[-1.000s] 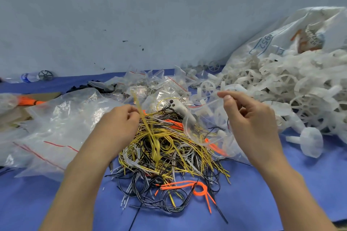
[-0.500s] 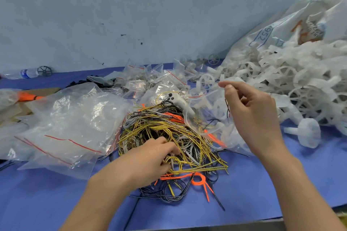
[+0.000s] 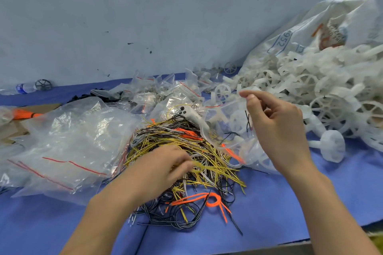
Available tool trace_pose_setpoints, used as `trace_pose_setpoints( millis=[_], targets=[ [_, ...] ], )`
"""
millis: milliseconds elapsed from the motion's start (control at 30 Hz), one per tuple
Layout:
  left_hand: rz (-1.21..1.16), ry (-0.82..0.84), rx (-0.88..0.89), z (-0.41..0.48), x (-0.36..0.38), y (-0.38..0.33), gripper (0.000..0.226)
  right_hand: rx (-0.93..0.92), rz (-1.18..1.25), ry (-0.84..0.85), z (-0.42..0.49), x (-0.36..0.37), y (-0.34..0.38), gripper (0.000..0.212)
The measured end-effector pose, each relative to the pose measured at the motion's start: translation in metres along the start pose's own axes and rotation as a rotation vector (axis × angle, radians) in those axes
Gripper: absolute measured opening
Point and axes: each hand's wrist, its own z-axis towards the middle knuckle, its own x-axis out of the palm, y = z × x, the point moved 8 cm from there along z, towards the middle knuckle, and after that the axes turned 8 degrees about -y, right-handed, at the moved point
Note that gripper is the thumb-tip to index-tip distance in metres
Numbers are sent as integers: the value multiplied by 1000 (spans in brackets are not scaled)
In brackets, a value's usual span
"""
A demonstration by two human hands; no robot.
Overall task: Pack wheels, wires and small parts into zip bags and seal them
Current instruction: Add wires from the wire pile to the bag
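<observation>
The left hand (image 3: 165, 170) rests on the wire pile (image 3: 186, 151) at the middle of the blue table (image 3: 290, 203), fingers curled and pinching a yellow wire (image 3: 199, 166). The right hand (image 3: 275, 128), raised just right of the pile, pinches the rim of a clear zip bag (image 3: 230, 128) holding white wheels and wires. More wheels (image 3: 310, 89) lie heaped far right.

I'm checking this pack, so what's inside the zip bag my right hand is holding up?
Through the zip bag pinched by the right hand show white wheels, black wire and an orange wire. The hand covers the bag's right part.
</observation>
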Motion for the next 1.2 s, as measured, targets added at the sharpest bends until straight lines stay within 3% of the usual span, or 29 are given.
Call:
trace_pose_setpoints(
  millis=[167,300,367,467,567,667,867,1100,1200],
  targets=[
    [-329,-576,-108,-5,-87,13,23,10,4,-29,1,-3,-1,22],
    [-240,-866,-84,-20,-137,6,18,30,4,-39,1,-2,-2,22],
    [-89,-920,-24,-25,-152,-15,22,32,-6,-41,0,0,-1,21],
    [208,-849,11,-17,-159,-53,28,30,-19,-35,-3,3,2,21],
    [359,-598,34,5,-142,-86,24,13,-48,-33,-4,5,6,20],
    [338,-431,16,24,-112,-100,27,-1,-87,-47,-6,4,8,19],
    [337,-363,58,53,-65,-113,12,-38,-114,-25,-7,6,12,23],
    [53,-228,2,84,-35,-102,16,-22,18,12,-9,1,12,27],
    [324,-169,160,97,-17,-112,27,-77,3,79,-14,7,21,26]
  ],
)
